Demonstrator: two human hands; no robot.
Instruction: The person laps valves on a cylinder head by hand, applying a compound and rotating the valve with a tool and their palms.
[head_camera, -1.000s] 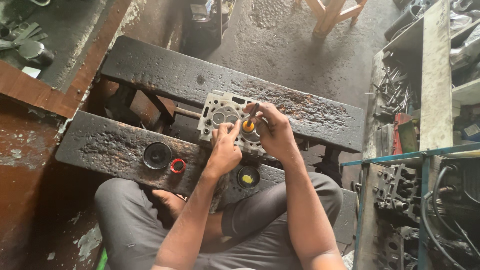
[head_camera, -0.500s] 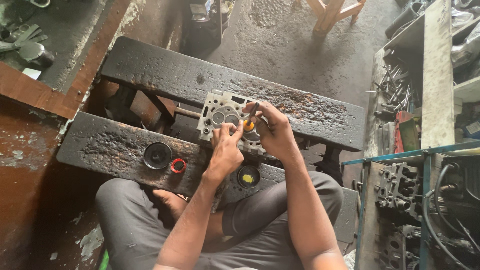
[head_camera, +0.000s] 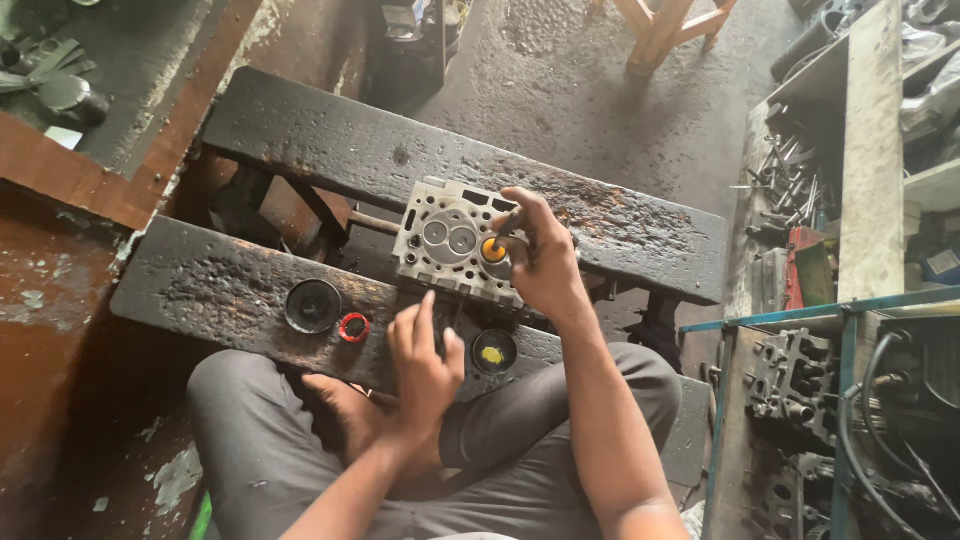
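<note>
Pale grey metal cylinder head (head_camera: 452, 243): I'd keep my right hand (head_camera: 540, 262) pinching the orange-tipped stick tool (head_camera: 495, 247) upright, left hand (head_camera: 425, 365) empty, fingers spread, just below.

Few packages show, and no labels, signs or screens can be made out. A small round tin (head_camera: 494, 352) with yellow paste sits open just below the right fingers (head_camera: 520, 215), beside the left fingers (head_camera: 425, 320).
</note>
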